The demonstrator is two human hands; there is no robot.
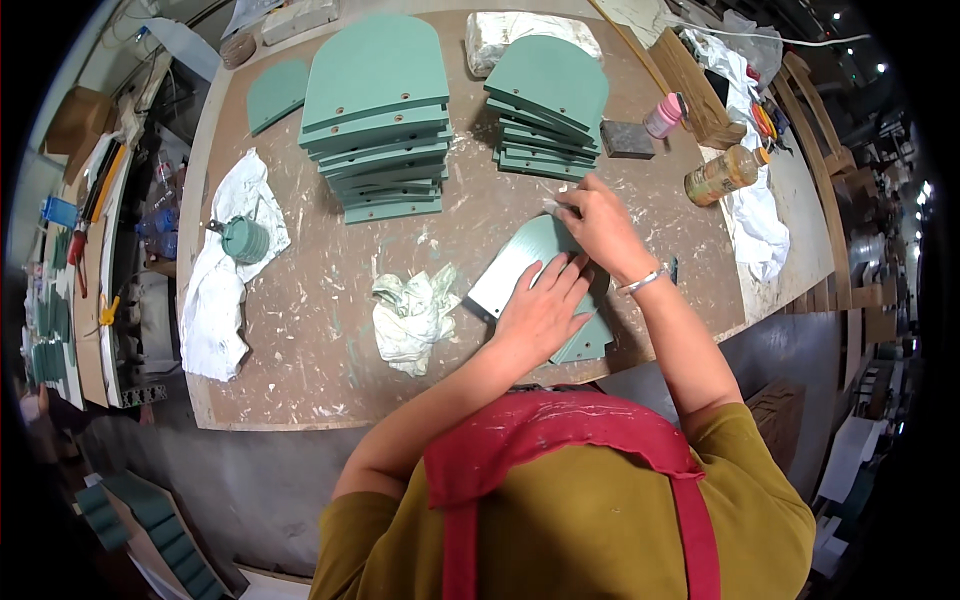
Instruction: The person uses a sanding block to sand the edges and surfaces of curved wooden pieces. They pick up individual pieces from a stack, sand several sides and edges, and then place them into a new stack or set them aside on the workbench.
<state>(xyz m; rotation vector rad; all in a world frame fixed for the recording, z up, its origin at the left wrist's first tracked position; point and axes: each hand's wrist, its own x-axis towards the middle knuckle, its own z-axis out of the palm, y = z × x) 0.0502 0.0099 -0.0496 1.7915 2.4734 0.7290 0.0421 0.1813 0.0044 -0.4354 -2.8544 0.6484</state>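
A green round-topped panel [545, 240] lies tilted on the table in front of me, its left side pale with glare. My left hand [545, 310] rests flat on it with fingers spread. At the panel's far rounded edge, my right hand [605, 228] is closed in a pinch; a small whitish scrap [556, 204] shows at its fingertips, too small to name. Another green panel [585, 342] shows partly beneath the first. To the left of my hands lies a crumpled pale cloth [412, 318].
Two stacks of green panels, a tall one [375, 80] and a lower one [548, 85], stand at the back. A green jar [245, 240] sits on white cloth at left. Right hold a dark block [627, 140], a pink bottle [663, 117] and a yellowish bottle [722, 177].
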